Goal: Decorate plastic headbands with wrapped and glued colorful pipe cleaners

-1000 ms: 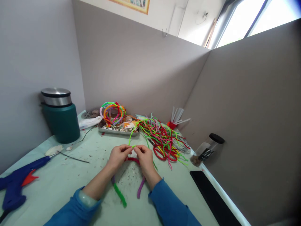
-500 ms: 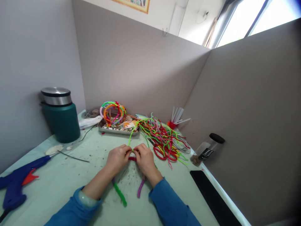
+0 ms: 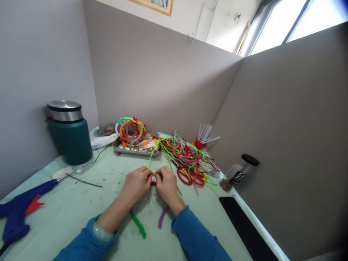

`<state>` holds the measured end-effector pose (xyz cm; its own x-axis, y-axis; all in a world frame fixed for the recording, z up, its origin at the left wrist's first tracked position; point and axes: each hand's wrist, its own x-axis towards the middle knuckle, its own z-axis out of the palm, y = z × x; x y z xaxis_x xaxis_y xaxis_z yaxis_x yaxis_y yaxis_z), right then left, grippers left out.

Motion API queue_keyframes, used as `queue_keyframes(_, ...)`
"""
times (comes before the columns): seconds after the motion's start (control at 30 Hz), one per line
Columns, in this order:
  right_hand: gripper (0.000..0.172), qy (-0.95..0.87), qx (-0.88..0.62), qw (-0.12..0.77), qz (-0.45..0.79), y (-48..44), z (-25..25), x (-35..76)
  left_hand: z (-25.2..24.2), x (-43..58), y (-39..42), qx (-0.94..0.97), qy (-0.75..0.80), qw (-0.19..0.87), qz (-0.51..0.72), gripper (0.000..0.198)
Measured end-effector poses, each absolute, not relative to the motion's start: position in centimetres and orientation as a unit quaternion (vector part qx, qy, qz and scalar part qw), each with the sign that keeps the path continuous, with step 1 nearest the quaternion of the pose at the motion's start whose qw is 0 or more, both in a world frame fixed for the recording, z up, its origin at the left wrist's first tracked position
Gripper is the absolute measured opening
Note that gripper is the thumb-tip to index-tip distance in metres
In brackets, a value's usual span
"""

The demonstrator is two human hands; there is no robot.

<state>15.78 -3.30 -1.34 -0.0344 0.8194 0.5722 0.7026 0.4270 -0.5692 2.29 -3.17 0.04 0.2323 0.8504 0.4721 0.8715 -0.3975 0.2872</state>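
Note:
My left hand [image 3: 138,182] and my right hand [image 3: 166,183] meet over the middle of the table, fingertips pinched together. Between them they grip a bright green pipe cleaner [image 3: 150,159], whose free end rises toward the back. Just below the fingertips shows a short red piece [image 3: 153,183]. A green fuzzy end [image 3: 138,224] sticks out under my left wrist and a purple fuzzy end [image 3: 162,217] under my right. How these pieces join is hidden by my hands.
Behind my hands lie a metal tray [image 3: 136,151] of shells topped with colourful rings [image 3: 130,127], a pipe-cleaner heap [image 3: 187,148] and red-handled scissors [image 3: 185,176]. Left are a green flask [image 3: 72,141] and a blue glue gun [image 3: 29,199]; right, a jar [image 3: 239,172] and black strip [image 3: 244,224].
My hands stay nearly in place, fingertips still pinched on the green pipe cleaner. Less of the red piece shows between them now.

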Motion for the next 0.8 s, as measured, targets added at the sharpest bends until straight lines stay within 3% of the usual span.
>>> queue_keyframes(0.17, 0.012, -0.654, -0.533, 0.52, 0.136, -3.0, -1.5, 15.3, -0.2, 2.5, -2.5, -0.718, -0.582, -0.141, -0.355, 0.021)
queue_keyframes(0.37, 0.007, -0.516, -0.497, 0.59, 0.372, -2.6, -1.2, 15.2, -0.7, 2.6, -1.7, -0.628, -0.532, -0.353, -0.446, 0.027)
queue_keyframes(0.47, 0.009, -0.478, -0.47, 0.608, 0.425, -2.7, -1.2, 15.0, -0.7, 2.8, -1.6, -0.573, -0.521, -0.439, -0.457, 0.03)
queue_keyframes(0.6, 0.01, -0.517, -0.474, 0.591, 0.399, -2.4, -1.5, 15.0, -0.8, 2.6, -1.5, -0.593, -0.52, -0.399, -0.468, 0.026)
queue_keyframes(0.8, 0.011, -0.657, -0.487, 0.528, 0.229, -2.5, -1.4, 15.9, -0.5, 1.9, -1.8, -0.74, -0.52, -0.159, -0.396, 0.018)
